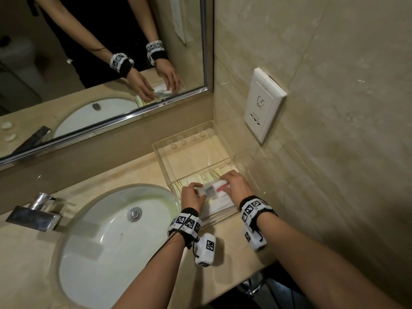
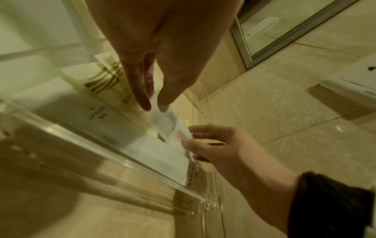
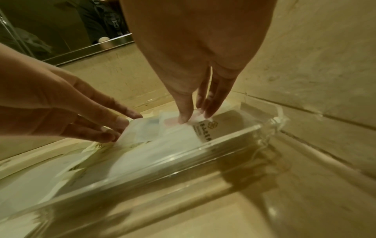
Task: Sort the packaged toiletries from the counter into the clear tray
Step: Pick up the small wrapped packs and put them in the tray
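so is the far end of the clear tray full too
No, the clear tray is bare at its far end; the packets lie at the near end.

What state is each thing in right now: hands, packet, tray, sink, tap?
Left hand: pinches the left end of the white packet.
Right hand: pinches its right end.
White packet: held over the near end of the tray.
Clear tray: lidless on the counter, flat packets lying in its near end.
Sink: looks dry, drain stopper in place.
Tap: not running.

Dim, warm yellow light on my feeds.
Wrist views soft and blurred; hand shadows darken the clear tray wall; head view edges bend.
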Tool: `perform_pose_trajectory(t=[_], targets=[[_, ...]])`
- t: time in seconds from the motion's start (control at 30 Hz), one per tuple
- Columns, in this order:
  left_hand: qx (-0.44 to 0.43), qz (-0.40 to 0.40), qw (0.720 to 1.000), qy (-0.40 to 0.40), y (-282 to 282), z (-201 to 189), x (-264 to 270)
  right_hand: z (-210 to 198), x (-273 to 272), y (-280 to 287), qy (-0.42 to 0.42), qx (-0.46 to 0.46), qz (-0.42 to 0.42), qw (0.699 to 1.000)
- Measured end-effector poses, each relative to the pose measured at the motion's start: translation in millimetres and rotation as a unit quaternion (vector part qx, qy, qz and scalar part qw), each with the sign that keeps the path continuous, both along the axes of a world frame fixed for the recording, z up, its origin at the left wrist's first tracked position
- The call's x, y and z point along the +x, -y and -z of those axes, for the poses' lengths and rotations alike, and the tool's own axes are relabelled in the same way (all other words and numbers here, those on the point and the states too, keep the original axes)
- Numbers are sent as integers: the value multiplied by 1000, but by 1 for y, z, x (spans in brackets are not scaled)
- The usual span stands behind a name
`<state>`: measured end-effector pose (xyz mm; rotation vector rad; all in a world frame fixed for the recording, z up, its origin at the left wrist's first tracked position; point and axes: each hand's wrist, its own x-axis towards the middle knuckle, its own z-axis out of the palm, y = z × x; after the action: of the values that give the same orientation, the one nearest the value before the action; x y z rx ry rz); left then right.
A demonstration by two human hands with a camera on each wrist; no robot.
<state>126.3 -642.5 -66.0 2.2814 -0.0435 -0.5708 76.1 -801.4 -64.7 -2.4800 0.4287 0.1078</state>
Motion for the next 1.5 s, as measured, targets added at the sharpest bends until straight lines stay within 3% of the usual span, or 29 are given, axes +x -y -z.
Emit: perform_pose_trajectory(t=[0.53, 0.77, 0.9, 1.0, 1.23, 1.5], targets=[[14, 40, 999, 13, -5, -3, 2, 1, -2, 0, -49, -29, 22, 998], [-81, -32, 996, 20, -52, -28, 8, -33, 13, -27, 41, -45, 40, 997], [-120, -101, 987, 36, -106, -43, 3, -54, 30, -86, 110, 14, -11, 994], [-122, -161, 979, 29, -162, -51, -7, -63, 39, -147, 115, 75, -78, 987], [-107, -304, 946, 27, -316, -54, -44, -61, 46, -300, 55, 155, -245, 956], [-88, -462, 882, 3, -480, -36, -109, -42, 33, -473, -17, 183, -367, 912]])
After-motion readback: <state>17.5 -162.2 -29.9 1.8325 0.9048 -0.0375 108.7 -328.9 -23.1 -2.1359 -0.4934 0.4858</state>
